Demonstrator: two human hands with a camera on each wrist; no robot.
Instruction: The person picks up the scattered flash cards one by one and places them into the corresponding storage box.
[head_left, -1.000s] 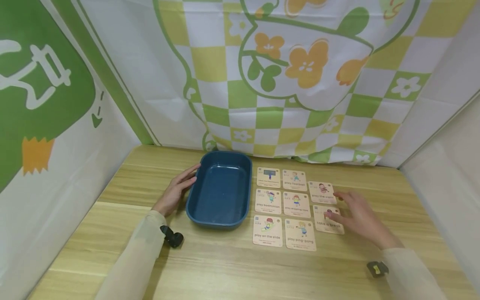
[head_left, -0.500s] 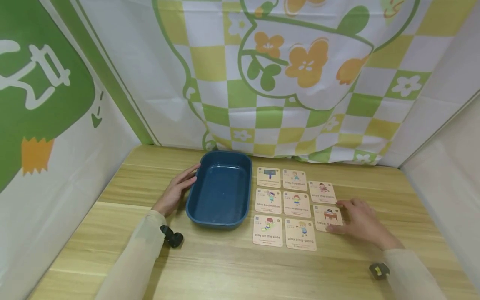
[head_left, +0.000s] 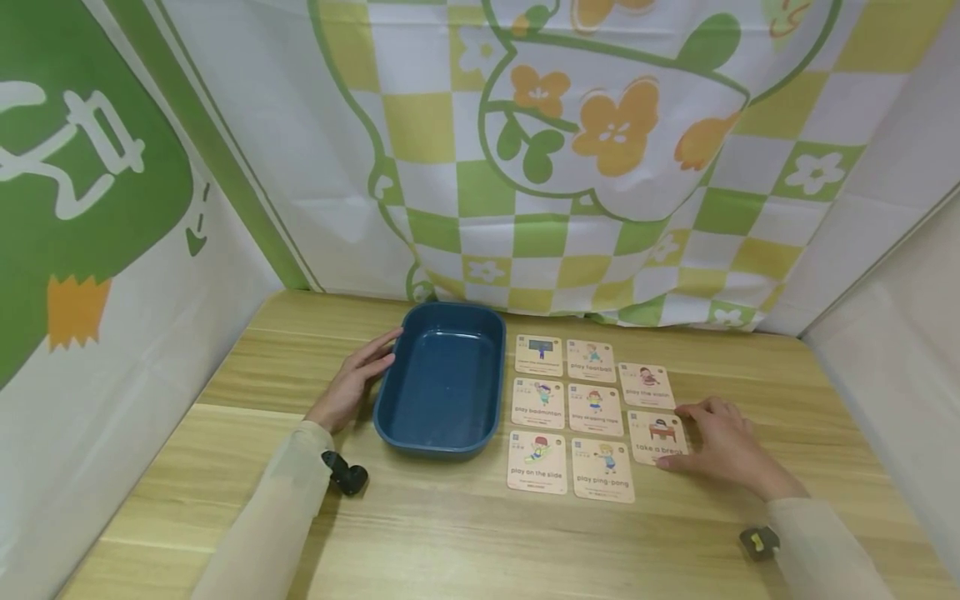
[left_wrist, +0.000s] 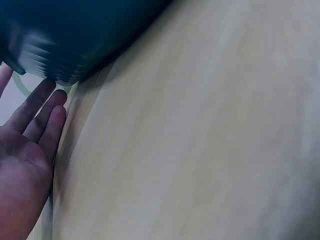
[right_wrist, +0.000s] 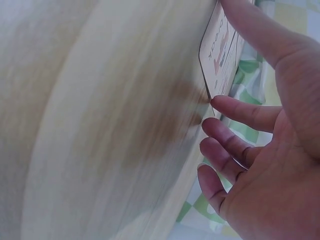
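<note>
Take-a-break card (head_left: 654, 435) — R hand (head_left: 723, 446) pinches its edges betw. thumb & index; L hand (head_left: 348, 387) relaxed at tray (head_left: 442, 404). Uneven squeeze could bow it — or nudge violin card (head_left: 646, 387).

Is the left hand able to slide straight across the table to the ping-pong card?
Probably not: the blue tray stands between the left hand and the ping-pong card, so it would likely need to go over or around.
</note>
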